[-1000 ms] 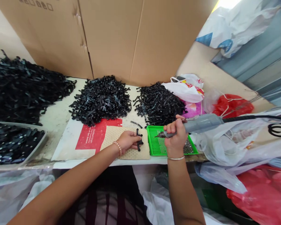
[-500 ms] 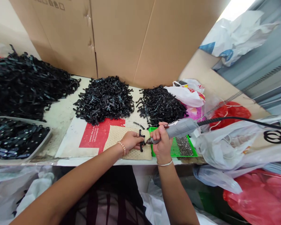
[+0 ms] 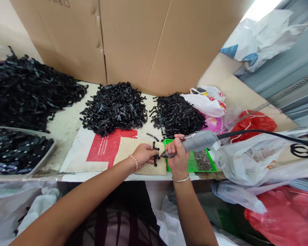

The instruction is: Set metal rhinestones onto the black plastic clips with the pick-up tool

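My left hand [image 3: 143, 154] is closed on a small black plastic part [image 3: 155, 160] with rounded ends, held over a cream textured mat [image 3: 125, 150]. In my right hand [image 3: 178, 153] is a grey electric screwdriver [image 3: 201, 140], lying nearly level with its tip pointing left. The tip meets the black part or stops just short of it; I cannot tell which. Beneath and beyond my right hand sits a green tray [image 3: 192, 164] with many small metal screws [image 3: 203, 160]. A loose black strip [image 3: 152, 137] lies just beyond the mat.
Heaps of black parts [image 3: 115, 109] line the back, before a tall cardboard sheet [image 3: 133, 44]. A clear tub [image 3: 45, 157] of black parts stands at left. Plastic bags [image 3: 241, 164] crowd the right, where the black cable [image 3: 259, 132] runs. The table's front edge is close.
My view has shifted very slightly. Both hands, the black part and the screwdriver hold almost the same position.
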A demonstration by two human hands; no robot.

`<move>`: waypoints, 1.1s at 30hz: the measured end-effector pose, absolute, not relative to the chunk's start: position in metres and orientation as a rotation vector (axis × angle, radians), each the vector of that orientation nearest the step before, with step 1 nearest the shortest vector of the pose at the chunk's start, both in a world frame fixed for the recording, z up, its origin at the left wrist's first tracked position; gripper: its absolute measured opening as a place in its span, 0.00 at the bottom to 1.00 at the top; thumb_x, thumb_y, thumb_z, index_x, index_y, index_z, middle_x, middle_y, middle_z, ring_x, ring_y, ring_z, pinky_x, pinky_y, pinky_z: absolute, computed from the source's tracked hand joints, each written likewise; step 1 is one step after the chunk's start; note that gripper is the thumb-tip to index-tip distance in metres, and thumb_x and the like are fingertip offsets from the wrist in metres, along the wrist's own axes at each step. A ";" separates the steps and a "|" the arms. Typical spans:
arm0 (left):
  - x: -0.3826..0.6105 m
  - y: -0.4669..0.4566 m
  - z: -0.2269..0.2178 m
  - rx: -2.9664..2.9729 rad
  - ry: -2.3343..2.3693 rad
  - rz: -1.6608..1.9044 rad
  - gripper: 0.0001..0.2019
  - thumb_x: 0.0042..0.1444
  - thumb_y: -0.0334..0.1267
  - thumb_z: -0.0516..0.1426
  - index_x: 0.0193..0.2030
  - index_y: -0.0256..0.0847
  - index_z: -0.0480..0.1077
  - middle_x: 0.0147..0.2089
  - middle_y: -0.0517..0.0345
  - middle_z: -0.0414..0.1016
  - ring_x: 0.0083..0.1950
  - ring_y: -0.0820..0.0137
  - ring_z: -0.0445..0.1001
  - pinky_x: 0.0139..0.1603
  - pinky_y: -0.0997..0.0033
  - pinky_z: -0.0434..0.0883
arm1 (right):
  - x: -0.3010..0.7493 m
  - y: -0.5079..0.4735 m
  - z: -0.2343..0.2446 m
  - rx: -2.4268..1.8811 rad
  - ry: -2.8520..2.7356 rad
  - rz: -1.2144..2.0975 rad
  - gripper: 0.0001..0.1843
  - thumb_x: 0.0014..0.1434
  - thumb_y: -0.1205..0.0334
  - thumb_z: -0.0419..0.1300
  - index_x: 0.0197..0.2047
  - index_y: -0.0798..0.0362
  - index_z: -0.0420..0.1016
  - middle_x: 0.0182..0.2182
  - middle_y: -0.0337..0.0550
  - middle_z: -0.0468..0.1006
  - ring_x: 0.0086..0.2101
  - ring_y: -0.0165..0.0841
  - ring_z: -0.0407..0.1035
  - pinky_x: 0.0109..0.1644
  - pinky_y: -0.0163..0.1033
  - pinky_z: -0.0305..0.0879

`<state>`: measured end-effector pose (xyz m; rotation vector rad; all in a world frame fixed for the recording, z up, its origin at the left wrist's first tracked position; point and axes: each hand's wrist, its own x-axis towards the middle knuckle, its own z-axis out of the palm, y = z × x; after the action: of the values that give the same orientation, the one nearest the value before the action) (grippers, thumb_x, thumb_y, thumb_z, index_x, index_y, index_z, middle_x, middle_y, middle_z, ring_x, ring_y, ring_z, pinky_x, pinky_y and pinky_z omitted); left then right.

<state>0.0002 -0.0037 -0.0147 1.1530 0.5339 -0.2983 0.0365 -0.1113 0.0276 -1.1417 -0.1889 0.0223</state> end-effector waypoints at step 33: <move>0.000 -0.004 -0.015 1.154 0.534 -0.293 0.11 0.53 0.31 0.64 0.26 0.34 0.66 0.24 0.55 0.74 0.26 0.72 0.74 0.25 0.75 0.75 | 0.034 -0.113 0.027 -1.112 -0.211 0.030 0.17 0.51 0.52 0.67 0.37 0.49 0.65 0.14 0.24 0.54 0.15 0.23 0.51 0.24 0.31 0.55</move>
<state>-0.0002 -0.0036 -0.0154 1.1537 0.5338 -0.2934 0.0345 -0.1128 0.0271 -1.1120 -0.2109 0.0301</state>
